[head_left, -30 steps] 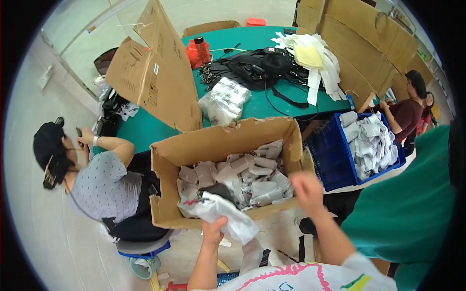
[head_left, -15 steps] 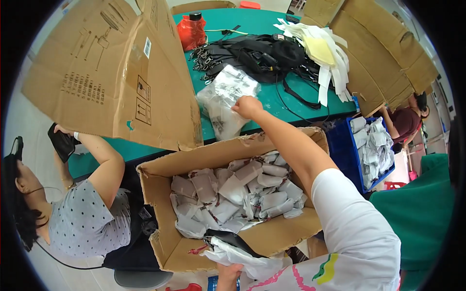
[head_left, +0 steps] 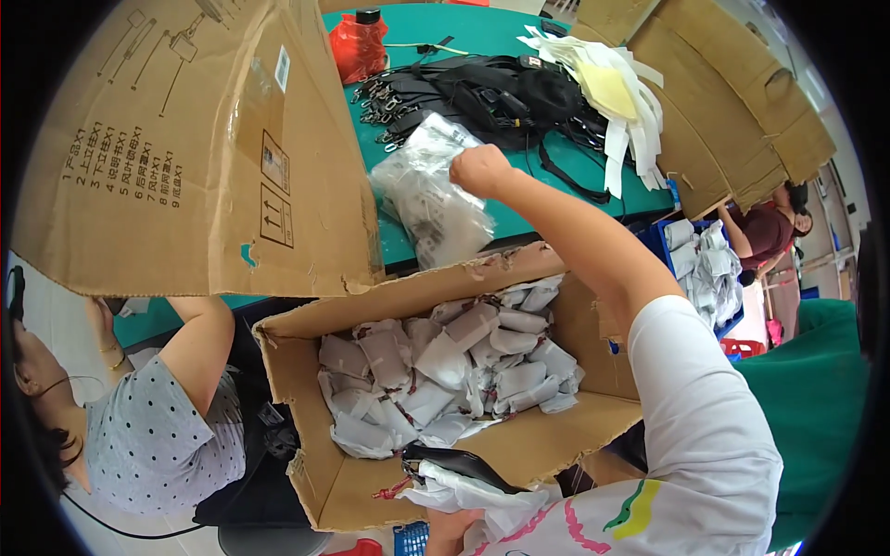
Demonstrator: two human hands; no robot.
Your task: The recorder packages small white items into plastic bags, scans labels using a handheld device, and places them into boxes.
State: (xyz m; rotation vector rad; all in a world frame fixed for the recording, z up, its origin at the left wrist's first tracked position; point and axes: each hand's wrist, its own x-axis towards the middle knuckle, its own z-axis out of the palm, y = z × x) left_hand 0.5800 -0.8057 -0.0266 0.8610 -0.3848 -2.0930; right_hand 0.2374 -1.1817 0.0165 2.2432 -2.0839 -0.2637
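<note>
My right hand point(head_left: 480, 172) is closed in a fist at the upper right edge of a loose heap of clear plastic bags point(head_left: 434, 190) on the green table. Its fingers appear to pinch one clear bag, though the fingertips are partly hidden. Low in the view, my left hand point(head_left: 452, 526) grips a smooth black item point(head_left: 468, 466) partly wrapped in thin white material, with a red cord at its end. This bundle is held close to my body, over the near edge of an open cardboard box point(head_left: 394, 496). Inside lie several white-wrapped bundles point(head_left: 431, 371), some showing red cord.
Black straps with metal clips point(head_left: 491, 97) and white strips point(head_left: 630, 120) lie on the green table point(head_left: 413, 32), near a red bag point(head_left: 358, 51). A tall carton point(head_left: 213, 157) stands left, beside a seated person point(head_left: 176, 408). A blue crate point(head_left: 660, 243) holds more bundles at right, near another person point(head_left: 768, 232).
My right hand has moved up and slightly right against the plastic bags, which have shifted shape. My left hand still holds the black item. The left person's raised hand has dropped behind the carton.
</note>
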